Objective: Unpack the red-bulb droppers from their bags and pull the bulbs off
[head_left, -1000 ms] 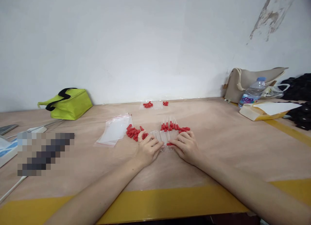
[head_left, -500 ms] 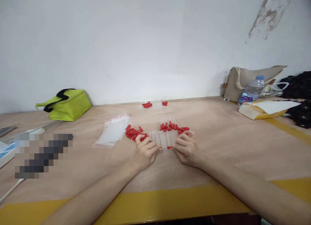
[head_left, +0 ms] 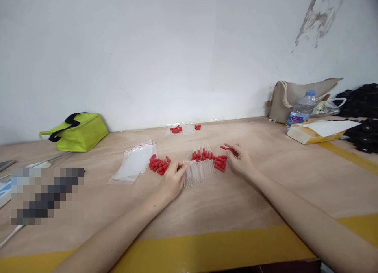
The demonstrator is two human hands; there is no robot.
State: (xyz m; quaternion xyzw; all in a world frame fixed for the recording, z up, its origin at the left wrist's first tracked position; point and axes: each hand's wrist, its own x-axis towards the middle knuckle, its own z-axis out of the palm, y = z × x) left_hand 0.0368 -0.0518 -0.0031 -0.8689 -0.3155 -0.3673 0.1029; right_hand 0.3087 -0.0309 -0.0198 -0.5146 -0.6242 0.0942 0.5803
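A row of thin clear tubes lies side by side on the table between my hands. My left hand is at the left end of this row, thumb and fingers pinched on the top end of a tube. My right hand is raised to the right of the row, its fingertips closed on a red rubber bulb. Just behind the row are several droppers, red bulbs toward me and clear stems pointing away. Loose red bulbs lie in a right pile and a left pile.
Clear zip bags lie left of the bulbs. Small red bulb groups rest on clear plastic near the wall. A lime bag stands at left; a water bottle, beige bag and yellow envelope are at right.
My hands have come apart from the dropper they held together in front. The right hand has moved up and right with a red bulb; the left has moved back to the tubes' left end.
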